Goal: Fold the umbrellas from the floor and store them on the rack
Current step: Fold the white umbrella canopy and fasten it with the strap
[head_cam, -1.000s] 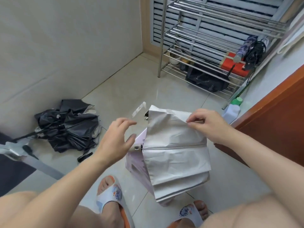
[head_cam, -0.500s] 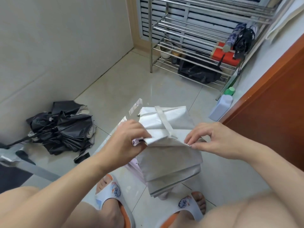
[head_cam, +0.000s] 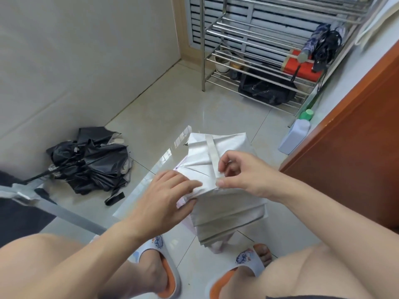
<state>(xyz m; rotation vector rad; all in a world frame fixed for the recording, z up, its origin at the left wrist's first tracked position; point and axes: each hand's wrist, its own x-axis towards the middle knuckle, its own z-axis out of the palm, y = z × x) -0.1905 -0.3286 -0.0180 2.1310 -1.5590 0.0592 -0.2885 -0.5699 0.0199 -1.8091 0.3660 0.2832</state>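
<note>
both hands hold the silver umbrella (head_cam: 226, 203): left hand (head_cam: 166, 197) grips its side, right hand (head_cam: 244, 173) pinches the strap (head_cam: 212, 152); its long axis runs toward the rack (head_cam: 254, 48).

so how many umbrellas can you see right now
3: a silver umbrella held in both hands, a black umbrella unfolded on the floor by the wall, and a dark folded umbrella on the rack. More could be hidden there.
</note>
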